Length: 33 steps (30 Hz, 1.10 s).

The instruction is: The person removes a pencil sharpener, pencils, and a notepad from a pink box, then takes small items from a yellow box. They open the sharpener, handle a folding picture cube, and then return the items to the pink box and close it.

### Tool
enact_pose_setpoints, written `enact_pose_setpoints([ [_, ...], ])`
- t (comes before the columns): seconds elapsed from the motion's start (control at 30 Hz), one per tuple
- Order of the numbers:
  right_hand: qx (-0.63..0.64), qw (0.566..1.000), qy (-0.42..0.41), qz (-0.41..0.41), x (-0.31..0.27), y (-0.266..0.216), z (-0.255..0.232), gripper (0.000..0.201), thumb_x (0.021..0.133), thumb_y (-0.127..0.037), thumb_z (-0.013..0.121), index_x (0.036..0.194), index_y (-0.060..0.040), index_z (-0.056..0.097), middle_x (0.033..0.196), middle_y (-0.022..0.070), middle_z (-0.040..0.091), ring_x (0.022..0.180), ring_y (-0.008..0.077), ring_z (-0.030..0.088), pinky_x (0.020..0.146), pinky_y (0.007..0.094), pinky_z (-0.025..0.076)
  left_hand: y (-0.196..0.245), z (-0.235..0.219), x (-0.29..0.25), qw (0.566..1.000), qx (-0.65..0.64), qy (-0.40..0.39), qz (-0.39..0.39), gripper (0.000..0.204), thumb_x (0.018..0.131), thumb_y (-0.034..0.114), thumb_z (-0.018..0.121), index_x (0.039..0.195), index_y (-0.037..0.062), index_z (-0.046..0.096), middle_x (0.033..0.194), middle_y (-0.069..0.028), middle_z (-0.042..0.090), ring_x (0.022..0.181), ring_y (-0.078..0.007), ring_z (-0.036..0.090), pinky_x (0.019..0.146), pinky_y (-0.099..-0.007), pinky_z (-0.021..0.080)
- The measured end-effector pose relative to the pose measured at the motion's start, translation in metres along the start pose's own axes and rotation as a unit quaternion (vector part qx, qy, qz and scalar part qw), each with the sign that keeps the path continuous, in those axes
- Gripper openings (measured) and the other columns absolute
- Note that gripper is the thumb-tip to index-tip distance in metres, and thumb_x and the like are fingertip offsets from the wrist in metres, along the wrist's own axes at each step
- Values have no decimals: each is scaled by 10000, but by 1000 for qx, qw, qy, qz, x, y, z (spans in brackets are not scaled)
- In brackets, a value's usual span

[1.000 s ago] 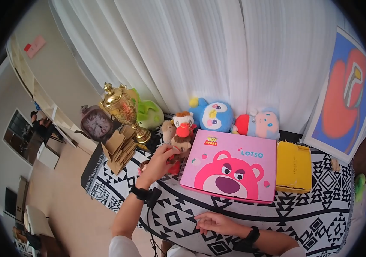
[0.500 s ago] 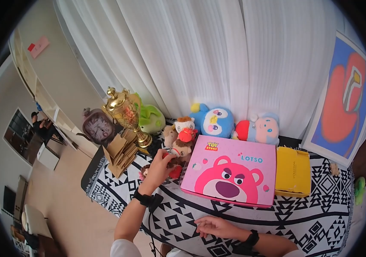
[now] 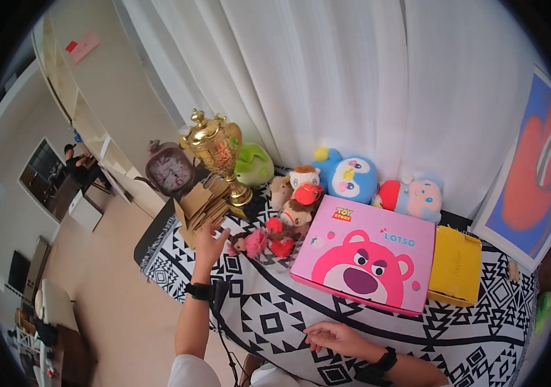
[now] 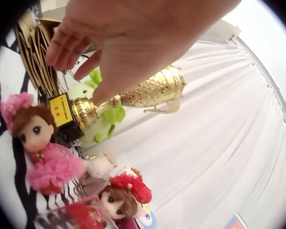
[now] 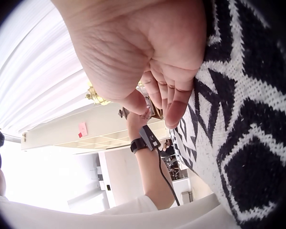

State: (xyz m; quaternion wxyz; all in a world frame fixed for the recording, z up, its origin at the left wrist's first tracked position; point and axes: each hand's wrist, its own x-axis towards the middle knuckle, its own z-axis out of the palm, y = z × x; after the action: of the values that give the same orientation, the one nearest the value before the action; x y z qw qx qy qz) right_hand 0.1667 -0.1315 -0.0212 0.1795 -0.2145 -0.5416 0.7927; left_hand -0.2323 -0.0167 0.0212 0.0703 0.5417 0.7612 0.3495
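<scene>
Patterned cloth (image 3: pixel 272 322) over tabletop. Pink Lotso box (image 3: pixel 317 242) flat on it; yellow box (image 3: pixel 457 267) just beside. Blue plush (image 3: pixel 353 180) behind, near white curtain (image 3: pixel 333 77). Blue-and-red picture (image 3: pixel 526 171) tilted at view's right. Round-faced clock (image 3: pixel 171 170) at left; seated person in black cap (image 3: pixel 82 169) in background.

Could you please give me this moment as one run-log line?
left hand: open, empty, beside brown cardboard | right hand: relaxed, empty, at patterned cloth | trophy: upright | pink box: closed

In the left wrist view, the left hand (image 4: pixel 128 43) hid part of the trophy (image 4: pixel 157 88), and we found the yellow plaque (image 4: pixel 58 110) partly unreadable. The head view's top edge cut off the curtain (image 3: pixel 327 84).
</scene>
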Motion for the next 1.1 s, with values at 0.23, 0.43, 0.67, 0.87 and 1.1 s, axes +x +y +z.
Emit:
enact_pose_setpoints([
  [0.23,-6,1000,9,4,0,0,1,300,987,-147,525,1238,16,540,1050,108,647,870,132,639,776,257,518,-33,38,-6,985,-13,-161,64,578,702,389,816,1027,-46,622,793,-70,595,720,-164,568,675,-302,464],
  [0.43,-13,1000,11,7,-1,-1,1,293,989,-150,521,1231,14,547,1052,100,648,868,123,637,771,250,514,-11,28,-15,977,-180,-112,-40,456,704,179,838,1044,-28,614,820,5,532,760,-84,508,678,-231,442],
  [0.67,-3,1000,6,1,-1,1,1,297,990,-152,520,1236,13,543,1052,99,647,861,121,633,770,248,510,71,-32,-36,957,-229,-53,167,456,718,49,805,1116,11,585,926,-40,574,788,-111,549,716,-257,484],
  [0.87,5,1000,15,-5,-1,3,2,286,985,-139,530,1217,29,546,1028,97,625,865,128,627,744,254,524,110,-21,-52,956,-58,-123,259,489,678,89,813,1123,72,610,919,-89,528,832,-246,542,743,-327,474],
  [1.1,16,1000,1,-8,0,15,-2,318,990,-168,530,1255,8,531,1073,99,630,897,127,628,785,262,523,119,-1,-49,951,-14,-101,291,478,697,94,801,1130,68,603,925,-90,524,844,-256,549,752,-329,477],
])
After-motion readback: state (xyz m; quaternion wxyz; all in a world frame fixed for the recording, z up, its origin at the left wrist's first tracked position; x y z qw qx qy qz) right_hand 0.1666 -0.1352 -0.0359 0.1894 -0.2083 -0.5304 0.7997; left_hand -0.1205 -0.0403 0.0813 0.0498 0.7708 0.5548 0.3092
